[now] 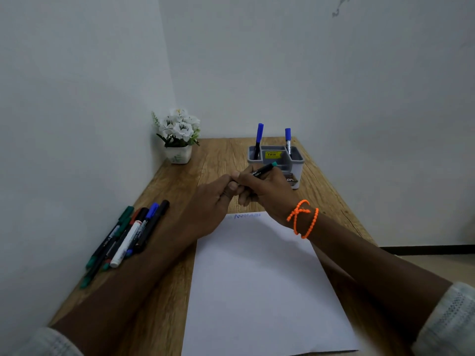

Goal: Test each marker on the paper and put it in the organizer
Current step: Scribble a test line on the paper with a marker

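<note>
Head view shows two hands meeting in the air over the far end of the table [180,173]. The right hand [267,194] has its fingers curled round a black marker [262,170] with a green end, and the green end points up and away to the right. The left hand [213,201] pinches the other end of that same marker, right where the two hands touch. An orange bracelet [303,219] sits on the right wrist. The paper [257,278] lies under and behind the hands, and a small blue scribble [246,216] shows just below them. The grey organizer [295,163] stands just past the right hand, with two blue markers [259,137] standing up in it. A pile of markers [128,235] lies beside the left arm. A pot of white flowers [178,134] sits far off, past the left hand.
</note>
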